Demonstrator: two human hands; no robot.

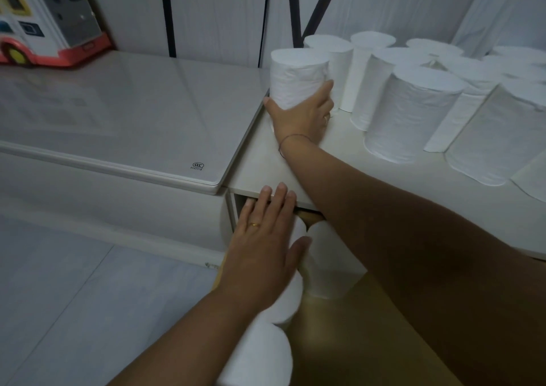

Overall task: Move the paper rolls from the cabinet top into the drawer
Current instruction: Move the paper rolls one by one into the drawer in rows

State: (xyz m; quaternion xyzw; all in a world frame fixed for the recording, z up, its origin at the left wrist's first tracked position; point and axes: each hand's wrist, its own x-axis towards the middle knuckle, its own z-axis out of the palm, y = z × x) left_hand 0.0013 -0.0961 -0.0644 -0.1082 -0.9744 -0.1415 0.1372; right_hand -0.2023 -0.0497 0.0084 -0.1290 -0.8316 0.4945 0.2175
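Several white paper rolls (410,111) stand upright on the cabinet top (260,167) at the right. My right hand (301,117) grips the leftmost roll (295,78) near the cabinet's left edge, thumb on its left side and fingers round its right. Below, the open drawer (334,320) holds several rolls (328,255) along its left side. My left hand (266,244) lies flat with straight fingers on top of a roll in the drawer, fingertips at the cabinet's front edge.
A lower white counter (118,119) with a glass top adjoins the cabinet on the left. A red and white toy bus (44,19) stands at its far left corner. Pale tiled floor (74,297) lies at the lower left.
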